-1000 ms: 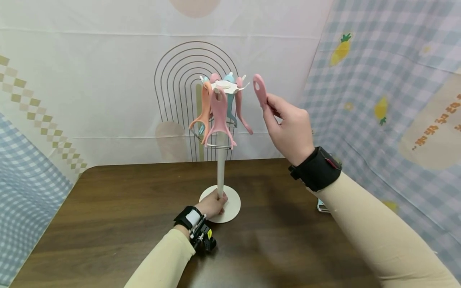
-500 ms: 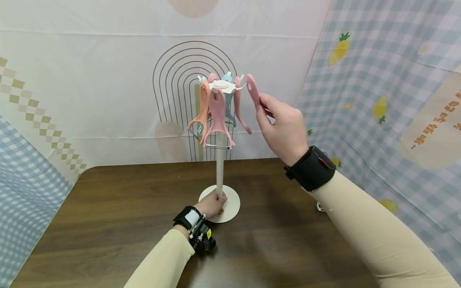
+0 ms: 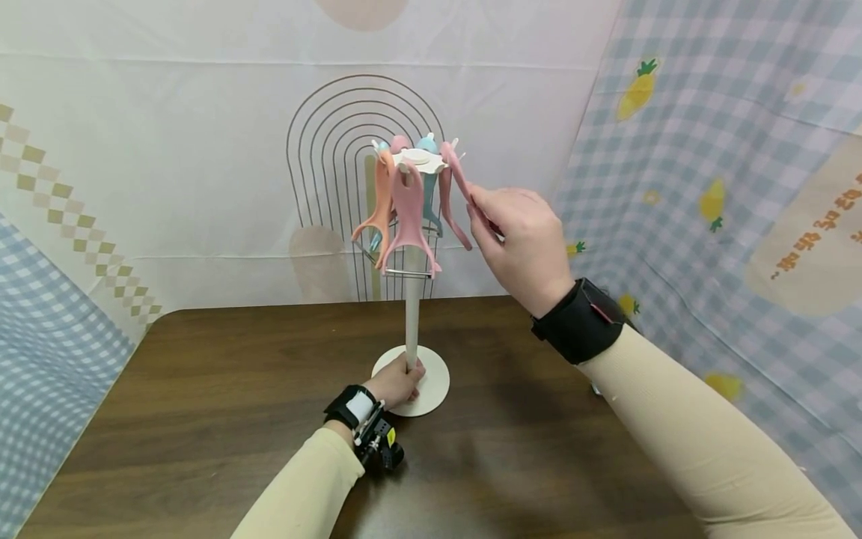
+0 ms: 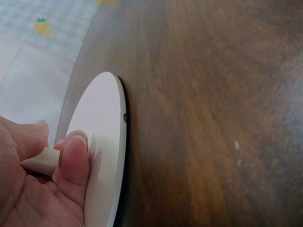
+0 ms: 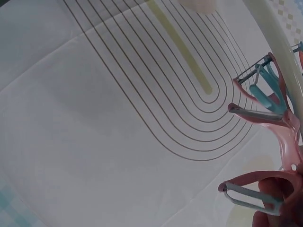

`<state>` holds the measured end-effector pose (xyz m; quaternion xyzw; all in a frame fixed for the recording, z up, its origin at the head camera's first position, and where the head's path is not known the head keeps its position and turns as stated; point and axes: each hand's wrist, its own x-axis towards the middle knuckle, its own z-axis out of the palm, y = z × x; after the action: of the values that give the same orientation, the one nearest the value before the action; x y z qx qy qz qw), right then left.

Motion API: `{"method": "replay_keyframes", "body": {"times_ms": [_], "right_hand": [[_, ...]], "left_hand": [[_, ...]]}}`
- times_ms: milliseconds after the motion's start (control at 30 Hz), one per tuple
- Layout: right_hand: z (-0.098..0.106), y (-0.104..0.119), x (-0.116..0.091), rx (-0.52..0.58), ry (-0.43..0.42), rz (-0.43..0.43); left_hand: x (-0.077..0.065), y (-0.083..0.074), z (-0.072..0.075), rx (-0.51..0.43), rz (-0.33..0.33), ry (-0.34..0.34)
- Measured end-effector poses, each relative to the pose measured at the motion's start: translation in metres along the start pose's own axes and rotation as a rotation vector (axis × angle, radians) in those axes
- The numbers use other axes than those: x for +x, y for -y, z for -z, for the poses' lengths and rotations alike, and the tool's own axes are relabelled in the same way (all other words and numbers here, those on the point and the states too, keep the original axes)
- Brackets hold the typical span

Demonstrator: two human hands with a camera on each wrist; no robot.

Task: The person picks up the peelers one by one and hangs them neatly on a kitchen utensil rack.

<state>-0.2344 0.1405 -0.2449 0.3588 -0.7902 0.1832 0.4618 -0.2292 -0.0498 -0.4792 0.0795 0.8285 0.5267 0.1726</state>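
Observation:
My right hand (image 3: 521,236) pinches a pink peeler (image 3: 458,172) by its lower part, and its holed end is at the right side of the white stand's hooked top (image 3: 419,159). Whether a hook passes through that hole cannot be made out. In the right wrist view, the held peeler's blade end (image 5: 251,177) points away from the fingers (image 5: 267,189). My left hand (image 3: 393,383) grips the stand's pole (image 3: 412,322) just above its round base (image 3: 434,385). Hanging around the top are a front pink peeler (image 3: 408,206), an orange peeler (image 3: 382,195), a blue peeler (image 3: 429,198) and other pink ones.
The stand is on a brown wooden table (image 3: 256,397). Behind it hangs a white patterned cloth (image 3: 202,180); a blue checked cloth (image 3: 680,209) hangs at the right. A small object (image 3: 595,389) peeks out beside the right sleeve, mostly hidden.
My right hand has moved left with the pink peeler, bringing its holed end from beside the stand to the hooked top. The left hand keeps its grip on the pole.

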Motion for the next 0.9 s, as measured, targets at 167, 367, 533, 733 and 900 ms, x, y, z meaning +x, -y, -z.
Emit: {"method": "replay_keyframes", "body": {"times_ms": [167,367,533,733,900], "right_hand": [[-0.005,0.001,-0.003,0.040,-0.005,0.021],[-0.007,0.001,-0.006,0.082,0.022,0.015],[-0.004,-0.001,-0.010,0.145,0.035,-0.018],[0.002,-0.009,-0.014,0.132,0.029,-0.011],[0.004,-0.026,-0.024,0.088,0.070,-0.097]], "left_hand": [[-0.001,-0.002,0.000,0.000,0.008,-0.001],[-0.002,-0.002,-0.001,0.000,0.028,0.000],[-0.002,-0.002,-0.001,-0.007,0.029,0.001],[-0.001,0.000,0.000,0.011,0.013,0.000],[0.002,0.003,-0.001,0.044,-0.017,0.000]]}}
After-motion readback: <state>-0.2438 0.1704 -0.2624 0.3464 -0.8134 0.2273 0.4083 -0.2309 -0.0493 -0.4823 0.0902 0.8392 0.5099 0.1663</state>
